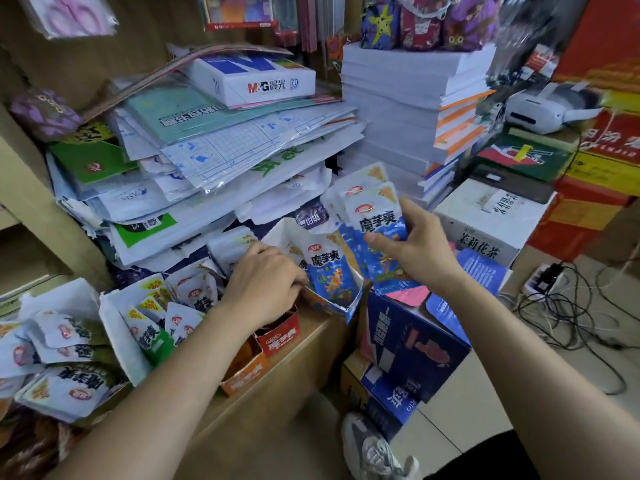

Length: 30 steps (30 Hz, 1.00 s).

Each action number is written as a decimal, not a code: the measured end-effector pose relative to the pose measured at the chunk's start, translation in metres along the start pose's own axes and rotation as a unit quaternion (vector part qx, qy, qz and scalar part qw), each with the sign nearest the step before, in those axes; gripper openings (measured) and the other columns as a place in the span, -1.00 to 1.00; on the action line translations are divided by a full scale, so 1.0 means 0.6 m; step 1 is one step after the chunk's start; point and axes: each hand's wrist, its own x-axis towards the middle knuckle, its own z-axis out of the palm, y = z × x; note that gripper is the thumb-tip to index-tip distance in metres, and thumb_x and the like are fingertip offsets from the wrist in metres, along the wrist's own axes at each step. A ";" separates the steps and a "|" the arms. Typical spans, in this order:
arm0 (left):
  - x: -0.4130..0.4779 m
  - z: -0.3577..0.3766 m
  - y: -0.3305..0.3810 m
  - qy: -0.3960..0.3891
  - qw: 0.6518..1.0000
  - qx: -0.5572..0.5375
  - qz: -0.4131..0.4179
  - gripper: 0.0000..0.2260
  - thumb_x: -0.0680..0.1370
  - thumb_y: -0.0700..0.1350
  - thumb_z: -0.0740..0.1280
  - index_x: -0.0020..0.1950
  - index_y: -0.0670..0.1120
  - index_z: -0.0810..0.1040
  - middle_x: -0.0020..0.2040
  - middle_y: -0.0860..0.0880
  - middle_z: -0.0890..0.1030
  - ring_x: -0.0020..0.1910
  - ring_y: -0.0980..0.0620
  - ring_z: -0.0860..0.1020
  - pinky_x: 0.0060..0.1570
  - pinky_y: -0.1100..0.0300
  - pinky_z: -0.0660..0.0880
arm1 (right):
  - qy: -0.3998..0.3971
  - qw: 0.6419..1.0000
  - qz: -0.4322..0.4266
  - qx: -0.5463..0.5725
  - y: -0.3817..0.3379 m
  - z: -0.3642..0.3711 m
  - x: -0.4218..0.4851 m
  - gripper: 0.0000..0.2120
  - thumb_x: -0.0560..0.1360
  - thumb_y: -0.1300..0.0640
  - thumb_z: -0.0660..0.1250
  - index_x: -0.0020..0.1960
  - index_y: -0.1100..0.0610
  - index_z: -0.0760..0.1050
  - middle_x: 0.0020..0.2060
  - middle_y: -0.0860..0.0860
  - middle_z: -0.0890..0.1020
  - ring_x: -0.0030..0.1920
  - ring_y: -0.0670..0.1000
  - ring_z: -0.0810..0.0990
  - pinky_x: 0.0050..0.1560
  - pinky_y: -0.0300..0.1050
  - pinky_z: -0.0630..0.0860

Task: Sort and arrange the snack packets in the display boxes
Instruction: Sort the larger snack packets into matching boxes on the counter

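Blue snack packets (372, 220) are sitting fanned in the right hand (415, 251), whose grip is clamping round the bunch with the thumb across the front. The bunch is hovering just above and to the right of a blue display box (337, 306), apart from it. That box is standing at the right end of the wooden counter (308, 344), its front wall torn low. One blue packet (327, 271) is standing upright inside it, leaning slightly back.

The left hand (263, 284) is resting at the box's left wall with its fingers bent downward. They are hiding what lies beneath, so I cannot tell whether that grip is holding the wall, a packet or nothing.

Just under the left wrist, a red display box (278, 337) and an orange display box (242, 377) are sitting side by side near the counter's front edge. Further left, green-and-white packets (149, 336) are standing crowded in a white box (114, 327), and loose packets (59, 362) are lying heaped at the far left.

Behind all this, sheets and folders (194, 157) are sagging in a messy pile. A ream of paper (256, 79) is lying on top, and a tall stack of white paper (405, 109) is rising beside it. Blue cartons (415, 344) are resting on the floor below the right arm.
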 end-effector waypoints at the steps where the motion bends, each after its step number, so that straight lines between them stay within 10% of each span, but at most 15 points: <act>1: -0.003 0.004 -0.003 0.007 1.000 0.001 0.005 -0.81 0.60 0.10 0.33 0.16 0.22 0.67 0.11 0.18 0.67 0.18 0.03 0.51 0.33 0.06 0.25 | -0.020 0.999 -0.016 -0.019 -0.001 0.011 0.004 -0.62 0.44 0.26 0.54 0.22 0.09 0.57 -0.03 -0.06 0.73 -0.04 -0.03 0.71 -0.03 0.05 0.66; 8: -0.025 0.022 -0.018 0.050 0.999 -0.011 -0.002 -0.78 0.56 0.11 0.40 0.18 0.16 0.69 0.09 0.12 0.61 0.15 -0.03 0.45 0.33 -0.01 0.27 | -0.200 0.917 -0.052 -0.341 0.027 0.102 0.021 -0.27 0.37 0.00 0.60 0.48 -0.04 0.41 0.18 0.04 0.59 0.14 0.11 0.57 0.13 0.04 0.53; 18: -0.031 0.022 -0.030 0.040 0.998 -0.041 -0.002 -0.69 0.58 0.11 0.37 0.31 0.12 0.62 0.28 0.11 0.61 0.31 0.02 0.48 0.55 -0.02 0.09 | -0.140 0.960 0.097 -0.222 0.037 0.082 -0.062 -0.39 0.42 0.15 0.58 0.41 0.04 0.44 0.03 0.00 0.59 -0.09 -0.09 0.58 -0.20 -0.37 0.43; 23: -0.028 0.021 -0.032 0.040 0.998 -0.053 0.005 -0.69 0.60 0.11 0.34 0.32 0.10 0.62 0.32 0.11 0.59 0.34 0.05 0.48 0.55 0.05 0.00 | 0.013 0.970 -0.053 -0.237 0.064 0.115 -0.060 -0.69 0.47 0.19 0.51 0.21 0.13 0.63 -0.05 0.05 0.71 -0.09 0.05 0.67 -0.06 -0.05 0.58; 30: -0.049 -0.017 -0.050 0.073 0.977 -0.199 0.008 -0.55 0.54 0.00 0.47 0.42 0.11 0.51 0.39 0.11 0.53 0.44 0.14 0.34 0.48 0.11 0.13 | -0.098 0.954 -0.088 -0.269 0.087 0.137 -0.053 -0.50 0.61 -0.10 0.30 0.50 0.04 0.39 0.07 0.05 0.55 0.07 0.11 0.54 0.03 0.04 0.52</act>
